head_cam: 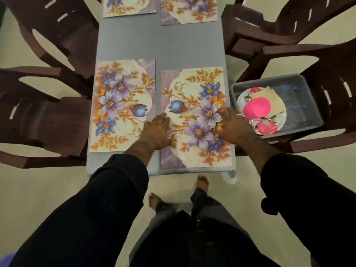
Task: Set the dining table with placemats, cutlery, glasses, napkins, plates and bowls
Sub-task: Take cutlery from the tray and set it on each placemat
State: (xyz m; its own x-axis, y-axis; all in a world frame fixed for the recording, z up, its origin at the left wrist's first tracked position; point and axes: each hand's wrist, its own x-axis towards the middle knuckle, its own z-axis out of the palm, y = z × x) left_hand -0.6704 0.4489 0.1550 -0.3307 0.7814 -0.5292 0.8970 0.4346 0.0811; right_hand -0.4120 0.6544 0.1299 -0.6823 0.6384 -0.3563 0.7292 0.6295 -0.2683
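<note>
The near right placemat (194, 116) lies flat on the grey table (159, 47), its long axis running away from the person, its purple strip along the left edge. Both hands press on it with straight fingers, palms down, so neither grip is clenched on anything. The left hand (157, 132) rests on the mat's left edge, fingers pointing away from the person; the right hand (234, 123) lies on the mat's right edge, fingers pointing away and slightly left, with a ring on one finger. Both forearms reach forward out of dark sleeves (123, 180).

Just left of the left hand lies a second placemat (121, 105), long axis the same way, its purple strip on the right side. Two more placemats (129, 5) lie at the table's far end, well beyond both hands.

Just right of the right hand, a grey tub (312, 112) sits on a brown chair (327, 74), holding a flowered plate (267, 128), a pink bowl (257, 107) upside down, a beige napkin (273, 99) and a spoon (247, 98).
</note>
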